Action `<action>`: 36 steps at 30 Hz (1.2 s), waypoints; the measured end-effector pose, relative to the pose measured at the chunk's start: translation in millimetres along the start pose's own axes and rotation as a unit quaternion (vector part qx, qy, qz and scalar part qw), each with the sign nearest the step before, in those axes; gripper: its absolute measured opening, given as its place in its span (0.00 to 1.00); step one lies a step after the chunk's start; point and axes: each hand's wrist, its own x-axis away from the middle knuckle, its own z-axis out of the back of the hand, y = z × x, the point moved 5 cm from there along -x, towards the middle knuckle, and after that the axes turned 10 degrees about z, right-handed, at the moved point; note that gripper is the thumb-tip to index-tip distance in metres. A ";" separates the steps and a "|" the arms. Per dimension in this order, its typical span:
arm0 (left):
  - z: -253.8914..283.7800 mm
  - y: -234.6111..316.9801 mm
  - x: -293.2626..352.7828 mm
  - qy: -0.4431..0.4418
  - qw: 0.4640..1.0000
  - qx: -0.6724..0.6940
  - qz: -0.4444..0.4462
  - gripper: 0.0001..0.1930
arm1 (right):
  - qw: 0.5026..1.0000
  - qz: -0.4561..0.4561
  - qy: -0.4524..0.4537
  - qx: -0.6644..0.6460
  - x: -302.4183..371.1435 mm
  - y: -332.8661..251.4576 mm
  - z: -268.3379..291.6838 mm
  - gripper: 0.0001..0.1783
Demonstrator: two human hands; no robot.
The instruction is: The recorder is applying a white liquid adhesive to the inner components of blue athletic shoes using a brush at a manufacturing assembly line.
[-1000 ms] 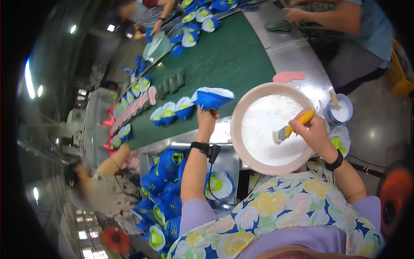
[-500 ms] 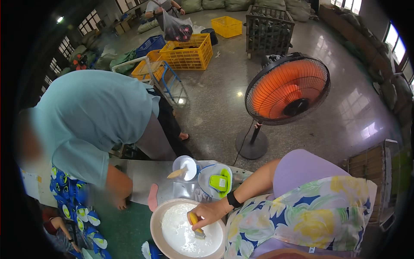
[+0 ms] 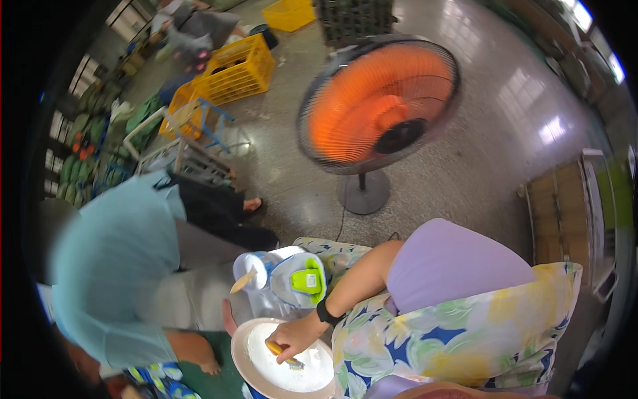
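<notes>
Between eight and nine o'clock in the view, a co-worker in a light-blue short-sleeved shirt [image 3: 119, 266] bends over the work surface. Blue, white and lime-green fabric shoe uppers [image 3: 159, 379] lie between seven and eight; at seven, the co-worker's bare hand [image 3: 210, 366] is on or just above a flat green surface [image 3: 222, 349]. A flat pink insole-shaped piece [image 3: 228, 318] sits by the ten o'clock rim of a round, pale-pink basin [image 3: 239, 352] — that basin, between six and seven in the view, holds white liquid [image 3: 266, 372]. A small white round tub [image 3: 251, 266] stands near its eleven. The person's right hand [image 3: 292, 336] is closed around a yellow-handled brush [image 3: 272, 347] over the basin, bristles at the liquid; the left hand is out of view — its grip cannot be told. A blue-and-white upper with a lime-green insert [image 3: 292, 279] lies at the basin's twelve. An orange-bladed, black-caged fan [image 3: 379, 106] stands at one.
</notes>
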 end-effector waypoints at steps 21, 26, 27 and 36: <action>-55.2 235.8 -169.6 -0.073 0.896 0.309 -0.309 0.24 | 0.992 0.031 0.007 0.120 -7.7 4.5 -7.9 0.28; -65.8 198.1 -194.2 -0.044 0.893 0.374 -0.246 0.24 | 0.996 0.037 0.007 0.087 -6.3 2.8 -18.0 0.24; -71.9 178.3 -191.1 -0.033 0.896 0.387 -0.217 0.24 | 0.997 0.034 0.013 0.062 -1.9 6.2 -16.9 0.22; -115.6 12.3 -103.8 0.034 0.888 0.459 -0.015 0.23 | 0.999 0.026 -0.026 0.036 5.0 -11.8 -8.2 0.16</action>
